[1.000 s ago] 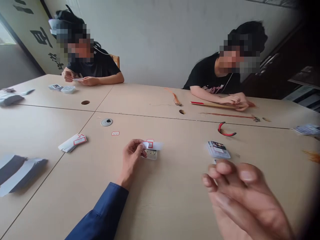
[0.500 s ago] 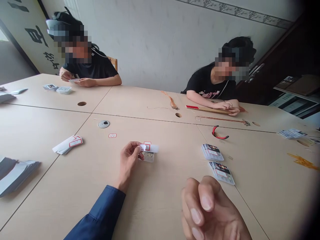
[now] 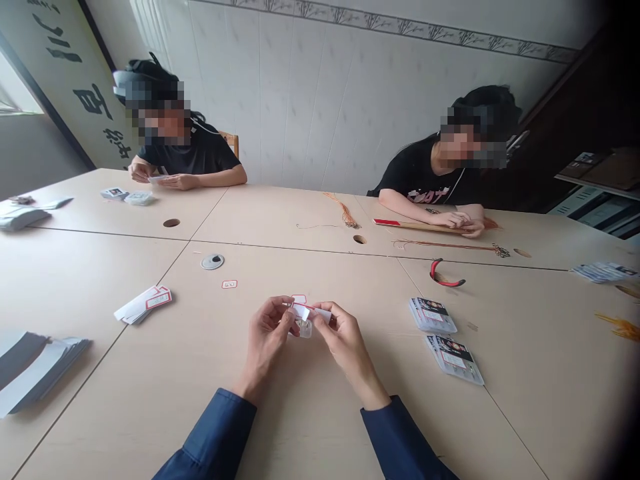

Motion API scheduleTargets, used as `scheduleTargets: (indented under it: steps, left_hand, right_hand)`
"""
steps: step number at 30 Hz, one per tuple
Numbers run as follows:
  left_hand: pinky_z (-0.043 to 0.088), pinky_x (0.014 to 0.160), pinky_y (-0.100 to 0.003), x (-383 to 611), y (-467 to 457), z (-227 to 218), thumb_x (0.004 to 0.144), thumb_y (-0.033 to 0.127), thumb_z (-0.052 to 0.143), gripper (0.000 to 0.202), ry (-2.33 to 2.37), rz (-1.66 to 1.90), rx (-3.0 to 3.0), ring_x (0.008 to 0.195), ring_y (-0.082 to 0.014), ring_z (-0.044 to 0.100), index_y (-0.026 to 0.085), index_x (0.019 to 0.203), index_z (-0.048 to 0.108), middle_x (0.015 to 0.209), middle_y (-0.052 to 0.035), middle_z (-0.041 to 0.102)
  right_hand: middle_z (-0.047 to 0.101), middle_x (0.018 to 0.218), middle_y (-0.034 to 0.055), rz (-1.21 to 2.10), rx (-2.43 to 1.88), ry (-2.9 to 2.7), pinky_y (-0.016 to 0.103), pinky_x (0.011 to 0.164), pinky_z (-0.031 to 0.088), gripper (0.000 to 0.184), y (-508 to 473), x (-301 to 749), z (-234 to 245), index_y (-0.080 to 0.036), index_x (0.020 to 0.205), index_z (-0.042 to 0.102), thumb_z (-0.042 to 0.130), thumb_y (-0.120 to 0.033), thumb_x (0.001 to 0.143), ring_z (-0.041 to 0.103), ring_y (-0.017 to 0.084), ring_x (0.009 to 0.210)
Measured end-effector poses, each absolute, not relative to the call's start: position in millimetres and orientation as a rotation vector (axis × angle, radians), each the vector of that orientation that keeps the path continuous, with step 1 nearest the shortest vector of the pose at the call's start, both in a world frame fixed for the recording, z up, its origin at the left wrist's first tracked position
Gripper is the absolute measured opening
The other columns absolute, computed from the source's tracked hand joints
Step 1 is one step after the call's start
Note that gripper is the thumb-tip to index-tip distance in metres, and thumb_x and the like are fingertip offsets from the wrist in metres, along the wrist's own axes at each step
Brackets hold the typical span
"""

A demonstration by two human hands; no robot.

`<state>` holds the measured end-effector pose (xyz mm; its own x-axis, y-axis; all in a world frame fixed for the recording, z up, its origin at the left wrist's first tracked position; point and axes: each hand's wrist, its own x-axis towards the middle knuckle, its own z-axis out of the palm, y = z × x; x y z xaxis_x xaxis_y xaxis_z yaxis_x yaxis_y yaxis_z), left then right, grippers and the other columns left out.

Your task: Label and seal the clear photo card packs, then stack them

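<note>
Left hand [image 3: 264,338] and right hand [image 3: 344,339] both pinch the sticker strip [image 3: 306,311], bare table [image 3: 300,417] all around.

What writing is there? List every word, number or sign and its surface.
Nothing reads clearly.
Wall banner: big black brush characters, cropped, unreadable.
T-shirt print: blurred.
Loose red-bordered sticker: too small.
Card packs: too small.
Label strip in left hand and right hand: too small.

Soft daylight from the left; sharp centre; dark, warped right edge.
</note>
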<state>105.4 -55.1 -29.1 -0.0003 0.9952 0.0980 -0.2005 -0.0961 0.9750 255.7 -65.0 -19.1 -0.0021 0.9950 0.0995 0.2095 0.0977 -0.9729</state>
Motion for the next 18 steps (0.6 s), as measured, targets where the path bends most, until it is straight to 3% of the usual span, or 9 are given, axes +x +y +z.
scheduleTargets:
  steps: [5, 11, 18]
  left_hand:
    - [0.048, 0.074, -0.03, 102.2, -54.3, -31.3, 0.087, 0.027, 0.056, 0.017, 1.407, 1.488, 1.289, 0.088, -0.0187, 0.062, 0.021, 0.101, 0.065, 0.101, -0.0054, 0.067]
    - [0.042, 0.074, -0.03, 106.0, -62.0, -24.0, 0.084, 0.016, 0.054, 0.026, 1.275, 1.47, 1.631, 0.084, -0.0184, 0.057, 0.023, 0.107, 0.063, 0.094, -0.0034, 0.065]
    - [0.043, 0.082, -0.031, 110.1, -63.3, -22.4, 0.085, 0.021, 0.059, 0.028, 1.18, 1.325, 1.529, 0.097, -0.0215, 0.059, 0.024, 0.112, 0.064, 0.11, -0.006, 0.066]
  right_hand:
    - [0.065, 0.078, 0.0036, 0.906, -1.342, -1.188, 0.023, 0.058, 0.04, 0.041, -65.0, 264.2, -24.2, -0.015, 0.096, 0.066, 0.064, -0.054, 0.085, 0.052, 0.014, 0.064]
    - [0.063, 0.075, 0.0034, 0.829, -1.403, -1.19, 0.024, 0.057, 0.041, 0.037, -67.8, 261.8, -20.9, -0.015, 0.094, 0.065, 0.063, -0.051, 0.085, 0.05, 0.014, 0.062]
    - [0.065, 0.083, 0.0038, 0.914, -1.328, -1.265, 0.023, 0.057, 0.041, 0.032, -73.7, 251.9, -17.3, -0.016, 0.096, 0.066, 0.062, -0.046, 0.087, 0.046, 0.012, 0.059]
